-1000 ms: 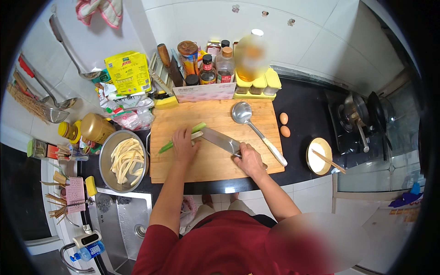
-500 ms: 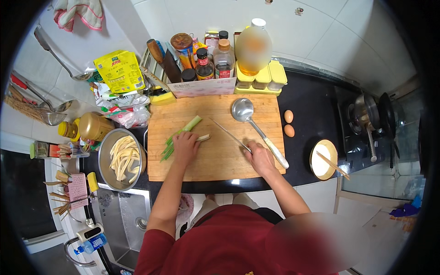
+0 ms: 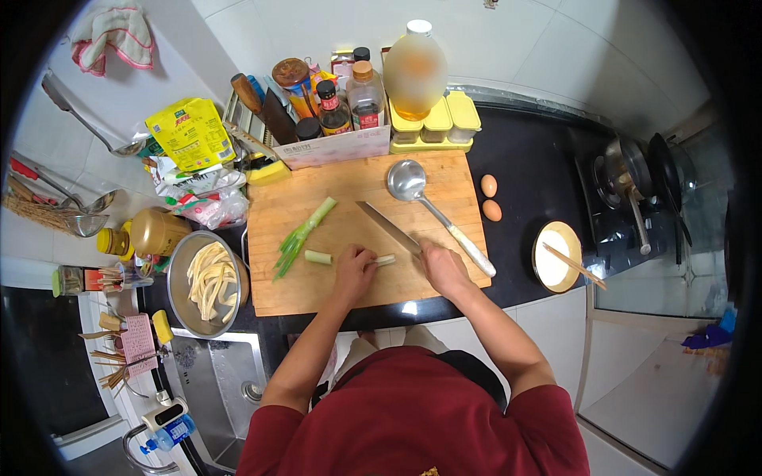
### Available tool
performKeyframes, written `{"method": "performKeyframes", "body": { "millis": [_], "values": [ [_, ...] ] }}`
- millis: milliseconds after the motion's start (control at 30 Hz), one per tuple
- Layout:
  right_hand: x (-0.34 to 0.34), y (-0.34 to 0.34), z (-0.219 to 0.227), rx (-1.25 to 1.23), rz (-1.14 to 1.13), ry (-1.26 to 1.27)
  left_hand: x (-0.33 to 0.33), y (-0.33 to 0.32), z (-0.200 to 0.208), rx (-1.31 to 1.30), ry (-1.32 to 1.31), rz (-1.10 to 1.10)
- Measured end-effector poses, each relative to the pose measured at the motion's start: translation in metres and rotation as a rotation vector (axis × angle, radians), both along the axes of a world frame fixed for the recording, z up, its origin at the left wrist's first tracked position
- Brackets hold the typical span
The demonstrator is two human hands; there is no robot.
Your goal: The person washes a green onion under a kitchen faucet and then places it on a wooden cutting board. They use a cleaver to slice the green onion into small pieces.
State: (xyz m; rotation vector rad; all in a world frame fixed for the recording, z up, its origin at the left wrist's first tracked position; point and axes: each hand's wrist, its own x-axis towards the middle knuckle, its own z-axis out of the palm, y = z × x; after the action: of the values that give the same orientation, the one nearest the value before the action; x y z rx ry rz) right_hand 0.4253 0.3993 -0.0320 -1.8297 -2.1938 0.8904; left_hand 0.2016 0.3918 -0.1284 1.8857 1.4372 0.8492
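On the wooden cutting board (image 3: pixel 270 297), my left hand (image 3: pixel 355 271) has its fingers closed around a short pale piece of green onion (image 3: pixel 386 259), whose end sticks out toward the right. My right hand (image 3: pixel 444 271) grips the handle of a kitchen knife (image 3: pixel 385 224); its blade slants up and left, beyond the held piece and apart from it. Another cut piece of green onion (image 3: pixel 318 257) lies just left of my left hand. A longer bundle with green leaves (image 3: pixel 305 238) rests farther left. Beside the knife, a metal ladle (image 3: pixel 407 181) lies on the board.
Left of the board stands a metal bowl (image 3: pixel 176 289) of pale strips, with a sink (image 3: pixel 214 381) nearer me. Bottles in a box (image 3: pixel 333 147) and yellow-lidded seasoning jars (image 3: pixel 436 127) line the back. Two eggs (image 3: pixel 490 198), a bowl with chopsticks (image 3: pixel 548 278) and a stove are right.
My left hand has moved right and nearer me, off the long green onion and onto a short piece. The knife in my right hand is now turned more blade-up, and the view has shifted slightly.
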Motion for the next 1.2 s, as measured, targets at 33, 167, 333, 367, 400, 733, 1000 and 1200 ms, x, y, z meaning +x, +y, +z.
{"method": "performKeyframes", "body": {
  "millis": [33,167,333,367,400,733,1000,1200],
  "values": [
    [0.000,-0.003,0.002,-0.001,0.006,0.001,0.001,-0.001,0.004,0.113,0.008,0.019],
    [0.003,-0.022,0.006,-0.034,-0.011,-0.035,0.007,-0.003,-0.007,0.369,0.116,-0.032],
    [0.006,-0.038,0.005,0.005,-0.019,-0.045,0.011,0.001,-0.012,0.400,0.129,-0.049],
    [0.006,-0.040,0.005,-0.009,-0.020,-0.052,0.010,0.003,-0.016,0.396,0.128,-0.055],
    [0.004,-0.041,0.006,-0.023,-0.019,-0.060,0.009,0.005,-0.021,0.391,0.128,-0.061],
    [-0.002,-0.038,0.007,-0.055,-0.021,-0.063,0.010,0.007,-0.019,0.306,0.040,-0.045],
    [-0.004,-0.030,0.009,-0.094,0.019,-0.106,0.011,0.005,-0.018,0.287,0.024,-0.027],
    [-0.016,-0.023,-0.008,-0.062,0.019,-0.148,0.016,0.004,-0.014,0.283,0.035,-0.041]
  ]
}}
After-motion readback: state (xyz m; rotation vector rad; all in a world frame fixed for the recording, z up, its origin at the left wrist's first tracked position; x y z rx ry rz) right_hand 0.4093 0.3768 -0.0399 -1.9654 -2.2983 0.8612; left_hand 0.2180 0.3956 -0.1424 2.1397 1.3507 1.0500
